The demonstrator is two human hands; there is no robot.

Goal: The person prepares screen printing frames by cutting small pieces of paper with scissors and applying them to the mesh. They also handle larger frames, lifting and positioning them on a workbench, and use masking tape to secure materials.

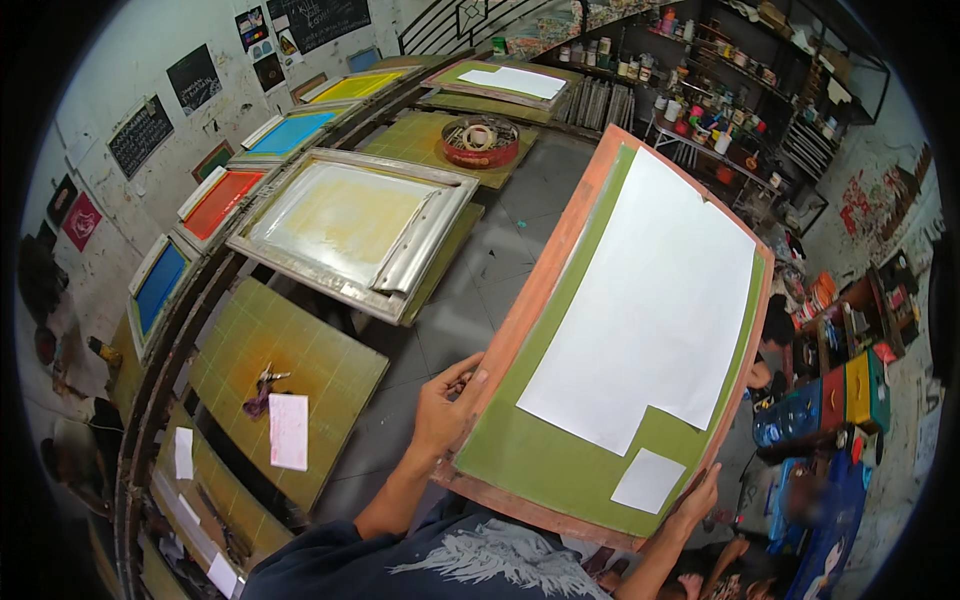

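Both my hands hold a large screen-printing frame (pixel 572 265), tilted in front of my body. Its wooden border is reddish, and green mesh (pixel 530 450) shows inside it. A large white paper sheet (pixel 640 300) with stepped lower edges covers most of the mesh. Below it lies a small white paper piece (pixel 648 481), apart from the big one. My left hand (pixel 447 405) grips the left border, thumb on top and fingers curled under. On the lower right border, my right hand (pixel 695 503) is closed, its fingers partly hidden by the frame.
Left of me, a printing bench carries an aluminium screen (pixel 340 215), flat boards (pixel 320 360) and several coloured screens. A white card (pixel 289 432) lies on the nearest board. Farther back sit a red round tin (pixel 480 141) and shelves of bottles (pixel 710 60). People sit low at right.
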